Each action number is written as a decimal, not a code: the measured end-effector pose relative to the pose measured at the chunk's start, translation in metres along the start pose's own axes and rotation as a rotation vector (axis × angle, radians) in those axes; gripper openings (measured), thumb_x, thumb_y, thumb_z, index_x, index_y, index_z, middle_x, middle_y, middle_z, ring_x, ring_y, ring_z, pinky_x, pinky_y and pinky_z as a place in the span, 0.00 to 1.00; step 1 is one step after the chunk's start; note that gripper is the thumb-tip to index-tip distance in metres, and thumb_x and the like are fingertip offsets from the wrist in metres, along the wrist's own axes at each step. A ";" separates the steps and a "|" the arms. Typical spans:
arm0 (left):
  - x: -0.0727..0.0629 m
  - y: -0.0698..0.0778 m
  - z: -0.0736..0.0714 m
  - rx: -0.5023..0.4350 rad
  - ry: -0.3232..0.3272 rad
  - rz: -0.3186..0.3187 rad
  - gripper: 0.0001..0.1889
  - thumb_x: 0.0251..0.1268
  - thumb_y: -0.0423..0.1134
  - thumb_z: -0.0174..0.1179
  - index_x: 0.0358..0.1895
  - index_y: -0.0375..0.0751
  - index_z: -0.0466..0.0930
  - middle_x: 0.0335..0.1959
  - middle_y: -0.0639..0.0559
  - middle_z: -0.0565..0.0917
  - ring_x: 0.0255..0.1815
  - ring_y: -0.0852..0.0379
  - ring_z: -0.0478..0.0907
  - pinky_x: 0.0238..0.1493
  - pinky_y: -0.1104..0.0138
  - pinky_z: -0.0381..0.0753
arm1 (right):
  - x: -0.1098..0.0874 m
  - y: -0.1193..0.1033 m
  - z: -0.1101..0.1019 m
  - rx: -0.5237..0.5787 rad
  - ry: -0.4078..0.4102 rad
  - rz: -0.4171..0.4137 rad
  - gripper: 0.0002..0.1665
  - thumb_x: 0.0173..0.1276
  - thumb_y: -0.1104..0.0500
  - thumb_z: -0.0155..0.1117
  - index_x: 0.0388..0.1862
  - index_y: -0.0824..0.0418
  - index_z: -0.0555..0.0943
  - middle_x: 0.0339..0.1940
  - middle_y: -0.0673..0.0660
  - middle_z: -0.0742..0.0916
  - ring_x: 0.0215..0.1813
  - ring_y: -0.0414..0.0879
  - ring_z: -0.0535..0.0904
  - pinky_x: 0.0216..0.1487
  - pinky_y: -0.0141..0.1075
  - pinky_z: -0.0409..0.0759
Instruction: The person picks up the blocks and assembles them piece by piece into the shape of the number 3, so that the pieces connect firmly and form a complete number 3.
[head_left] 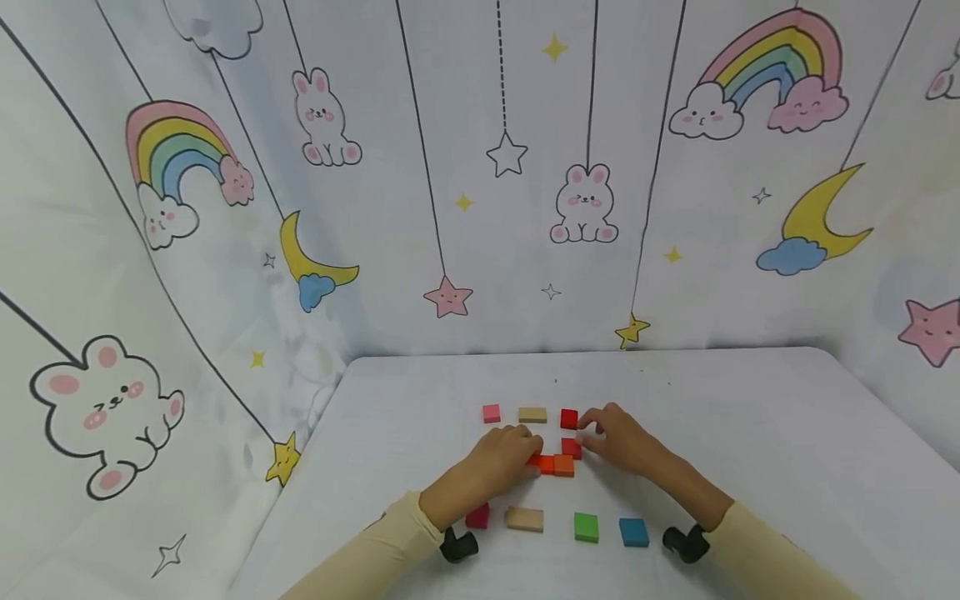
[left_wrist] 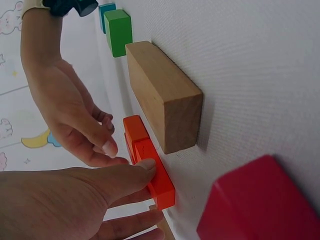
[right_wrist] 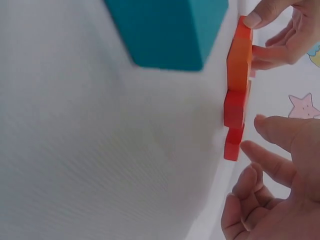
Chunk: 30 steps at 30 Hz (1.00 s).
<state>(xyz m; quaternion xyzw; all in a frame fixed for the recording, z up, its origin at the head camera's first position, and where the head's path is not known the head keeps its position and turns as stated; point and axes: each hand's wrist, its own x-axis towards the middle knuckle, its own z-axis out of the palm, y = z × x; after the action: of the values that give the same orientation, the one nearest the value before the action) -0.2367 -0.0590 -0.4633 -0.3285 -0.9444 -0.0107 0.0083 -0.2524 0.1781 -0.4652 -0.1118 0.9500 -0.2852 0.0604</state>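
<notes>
My left hand [head_left: 504, 457] pinches an orange-red block [left_wrist: 159, 181], thumb on its near side and fingers behind. That block touches an orange block [head_left: 564, 466] on its right. Just behind the orange block is a red block [head_left: 572, 448], and farther back lies another red block [head_left: 569, 418]. To the right of these two, my right hand [head_left: 621, 437] has its thumb and index finger spread and loosely bent, with nothing between them. Its fingertips are very near the red blocks; whether they touch is unclear. In the right wrist view, the right hand [right_wrist: 280, 175] shows relaxed fingers.
Behind the hands lie a pink block [head_left: 491, 413] and a wooden block [head_left: 532, 414]. Nearer are a crimson block [head_left: 477, 517], another wooden block [head_left: 525, 519], a green block [head_left: 587, 527] and a blue block [head_left: 633, 532]. A patterned cloth [head_left: 510, 250] hangs behind the white table [head_left: 750, 417].
</notes>
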 end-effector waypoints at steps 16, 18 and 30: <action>0.001 0.000 0.002 0.011 -0.001 0.003 0.15 0.67 0.49 0.74 0.53 0.52 0.86 0.45 0.56 0.87 0.45 0.61 0.82 0.49 0.70 0.83 | 0.019 0.003 -0.003 -0.019 0.072 -0.024 0.16 0.72 0.60 0.71 0.56 0.63 0.83 0.41 0.60 0.82 0.39 0.47 0.77 0.39 0.37 0.87; 0.001 -0.001 0.003 0.011 0.002 0.005 0.15 0.67 0.49 0.74 0.53 0.51 0.86 0.45 0.56 0.87 0.44 0.61 0.82 0.49 0.70 0.83 | 0.021 0.002 -0.003 -0.024 0.079 -0.022 0.15 0.72 0.60 0.71 0.56 0.63 0.83 0.40 0.60 0.82 0.39 0.47 0.77 0.39 0.37 0.87; 0.000 -0.001 0.000 0.003 -0.001 0.005 0.16 0.67 0.49 0.74 0.54 0.52 0.86 0.47 0.56 0.87 0.46 0.60 0.83 0.50 0.69 0.84 | 0.029 0.001 0.002 -0.042 0.072 0.051 0.17 0.72 0.59 0.71 0.57 0.62 0.83 0.42 0.59 0.82 0.40 0.48 0.79 0.39 0.37 0.87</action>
<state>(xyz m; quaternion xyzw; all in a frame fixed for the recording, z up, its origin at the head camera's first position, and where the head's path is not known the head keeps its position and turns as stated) -0.2370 -0.0599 -0.4634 -0.3306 -0.9437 -0.0092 0.0084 -0.2800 0.1707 -0.4694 -0.0783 0.9599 -0.2675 0.0310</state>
